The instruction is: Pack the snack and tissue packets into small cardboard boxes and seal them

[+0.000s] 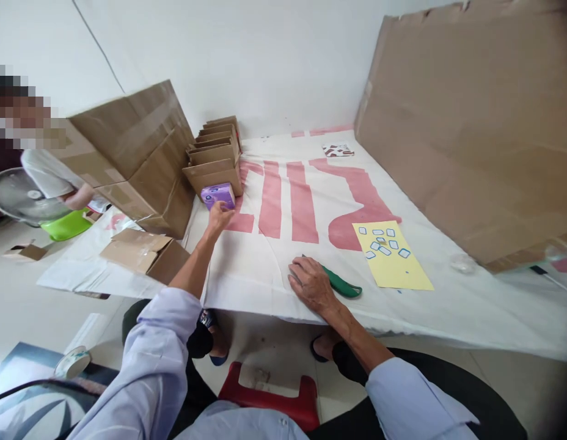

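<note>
The white banner [448, 305] with its red lettering covers most of the floor in front of you. Its near edge runs just past your feet, and there is bare room across its middle. A big cardboard sheet [471, 134] leans on the wall to the right and closes that side. On the left stands a large taped box [141, 146], with a row of folded cartons [214, 160] lined up beside it towards the back wall. A smaller open carton [141, 252] lies near your left elbow. The yellow sheet [402, 272] of stickers sits flat to the right, well apart from both arms. The purple box [218, 194] stands at the front of the carton row, touching the nearest carton, its long side running left to right across your view. It lies straight ahead of your left hand [218, 217] — the nearer one by far — whose fingertips meet its near face, though I cannot tell whether they have closed on it. Your right hand [311, 282] rests palm down on the banner, fingers flat and loose, gripping nothing. The green tool [345, 285] runs out from behind it to the right. At the far left another person's sleeve [47, 174] shows by a fan [18, 195], clear of your reach.
</note>
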Demonstrator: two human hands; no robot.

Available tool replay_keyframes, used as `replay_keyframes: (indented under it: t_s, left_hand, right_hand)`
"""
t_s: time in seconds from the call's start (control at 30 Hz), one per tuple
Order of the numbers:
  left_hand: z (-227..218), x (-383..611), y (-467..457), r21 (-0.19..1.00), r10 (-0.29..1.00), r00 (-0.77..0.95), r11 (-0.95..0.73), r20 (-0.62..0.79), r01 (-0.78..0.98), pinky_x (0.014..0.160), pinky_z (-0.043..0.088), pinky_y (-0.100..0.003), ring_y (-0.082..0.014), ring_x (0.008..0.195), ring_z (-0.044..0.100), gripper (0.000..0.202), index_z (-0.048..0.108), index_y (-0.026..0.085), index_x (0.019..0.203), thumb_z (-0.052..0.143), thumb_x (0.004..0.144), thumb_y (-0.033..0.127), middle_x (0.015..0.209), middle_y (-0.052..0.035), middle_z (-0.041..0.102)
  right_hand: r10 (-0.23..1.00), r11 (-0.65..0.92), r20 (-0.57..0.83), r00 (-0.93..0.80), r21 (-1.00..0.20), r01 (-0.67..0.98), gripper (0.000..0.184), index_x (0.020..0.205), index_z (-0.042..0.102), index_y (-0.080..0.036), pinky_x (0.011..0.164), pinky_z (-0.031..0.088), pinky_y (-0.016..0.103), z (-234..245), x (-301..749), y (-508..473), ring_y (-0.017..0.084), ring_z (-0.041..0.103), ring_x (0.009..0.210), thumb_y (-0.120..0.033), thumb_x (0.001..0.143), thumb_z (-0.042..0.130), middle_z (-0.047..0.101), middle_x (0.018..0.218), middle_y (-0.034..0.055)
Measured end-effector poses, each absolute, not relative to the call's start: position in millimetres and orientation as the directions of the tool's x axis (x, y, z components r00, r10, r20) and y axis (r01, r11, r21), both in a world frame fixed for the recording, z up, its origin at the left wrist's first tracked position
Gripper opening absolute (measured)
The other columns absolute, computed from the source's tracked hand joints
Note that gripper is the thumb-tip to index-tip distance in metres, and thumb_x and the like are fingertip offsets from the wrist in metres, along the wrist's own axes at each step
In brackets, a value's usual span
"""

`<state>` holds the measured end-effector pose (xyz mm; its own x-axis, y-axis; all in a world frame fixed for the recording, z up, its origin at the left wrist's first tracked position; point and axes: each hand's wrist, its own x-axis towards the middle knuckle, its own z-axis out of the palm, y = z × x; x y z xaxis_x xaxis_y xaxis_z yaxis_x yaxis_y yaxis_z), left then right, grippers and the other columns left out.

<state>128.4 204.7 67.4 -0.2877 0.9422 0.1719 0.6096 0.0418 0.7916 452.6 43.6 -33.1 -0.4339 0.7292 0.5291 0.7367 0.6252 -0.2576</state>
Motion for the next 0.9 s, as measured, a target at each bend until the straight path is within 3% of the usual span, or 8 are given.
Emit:
replay_keyframes:
  t_s: [0.1,0.17,0.27,0.4,0.47,0.57,0.73,0.9]
  left_hand:
    - [91.3,110.3,141.0,0.764,0.932,-0.217,-0.089,0.291,0.64,0.096,0.059,-0.037,-0.0261,0.114,0.071,0.036,0.071,0.019,0.118,0.081,0.085,0.03,0.121,-0.0089,0.074]
    - [112.2,74.3,99.8,0.613,0.859,-0.142,-0.225,0.491,0.757,0.099,0.06,-0.041,-0.0291,0.12,0.069,0.032,0.073,0.02,0.118,0.076,0.09,0.036,0.128,-0.0103,0.072]
    - [141.9,-5.6,54.2,0.462,0.75,-0.268,-0.056,0.605,0.885,0.114,0.055,-0.053,-0.0337,0.127,0.066,0.025,0.073,0.022,0.115,0.071,0.092,0.033,0.125,-0.0107,0.071]
    - [154.9,-101.1,28.9,0.495,0.689,-0.584,0.36,0.43,0.79,0.121,0.05,-0.063,-0.0425,0.133,0.063,0.03,0.071,0.019,0.107,0.076,0.083,0.036,0.121,-0.0173,0.072]
    - [148.5,-125.7,25.3,0.565,0.711,-0.647,0.425,0.276,0.707,0.115,0.055,-0.06,-0.0415,0.124,0.068,0.033,0.071,0.018,0.105,0.074,0.081,0.041,0.114,-0.0171,0.075]
    - [132.4,-136.1,22.1,0.639,0.768,-0.614,0.382,0.183,0.668,0.108,0.059,-0.051,-0.036,0.113,0.071,0.035,0.073,0.019,0.105,0.067,0.084,0.046,0.108,-0.0134,0.079]
    - [107.2,-119.2,2.9,0.671,0.741,-0.631,0.35,0.229,0.654,0.106,0.058,-0.05,-0.0369,0.113,0.071,0.05,0.074,0.018,0.119,0.073,0.081,0.051,0.11,-0.0135,0.078]
    - [83.9,-84.3,-22.4,0.769,0.824,-0.522,0.182,0.221,0.613,0.092,0.06,-0.042,-0.03,0.1,0.072,0.067,0.07,0.018,0.136,0.071,0.083,0.058,0.11,-0.0098,0.076]
  right_hand:
    - [0.711,0.628,0.578,-0.401,-0.265,0.732,0.023,0.118,0.076,-0.021,0.103,0.056,0.05,-35.4,453.9,45.4,0.033,0.064,0.12,-0.021,0.103,0.059,0.074,0.125,0.014]
    - [0.703,0.616,0.61,-0.366,-0.265,0.742,0.025,0.119,0.077,-0.021,0.102,0.057,0.051,-35.6,454.4,45.6,0.033,0.065,0.12,-0.021,0.103,0.058,0.075,0.125,0.0142]
    - [0.708,0.582,0.632,-0.315,-0.269,0.767,0.025,0.118,0.078,-0.02,0.102,0.058,0.05,-35.2,455.2,46.6,0.033,0.066,0.118,-0.02,0.103,0.057,0.075,0.123,0.0142]
    - [0.712,0.553,0.65,-0.264,-0.288,0.782,0.026,0.117,0.078,-0.02,0.102,0.057,0.051,-34.9,455.7,50.6,0.033,0.066,0.115,-0.024,0.103,0.056,0.075,0.12,0.015]
    - [0.722,0.544,0.645,-0.252,-0.303,0.783,0.027,0.117,0.078,-0.02,0.103,0.057,0.052,-34.3,454.8,51.0,0.034,0.066,0.114,-0.025,0.102,0.056,0.075,0.119,0.0155]
    - [0.739,0.534,0.625,-0.251,-0.317,0.783,0.029,0.119,0.078,-0.019,0.104,0.057,0.052,-32.6,453.0,46.6,0.034,0.065,0.114,-0.026,0.101,0.056,0.075,0.119,0.016]
    - [0.771,0.48,0.598,-0.22,-0.318,0.818,0.034,0.125,0.078,-0.02,0.108,0.055,0.055,-31.5,459.0,32.1,0.036,0.063,0.118,-0.025,0.098,0.058,0.073,0.122,0.0168]
    - [0.802,0.396,0.568,-0.188,-0.269,0.878,0.036,0.125,0.078,-0.02,0.103,0.054,0.053,-28.3,478.4,27.8,0.036,0.061,0.113,-0.027,0.096,0.058,0.071,0.122,0.0171]
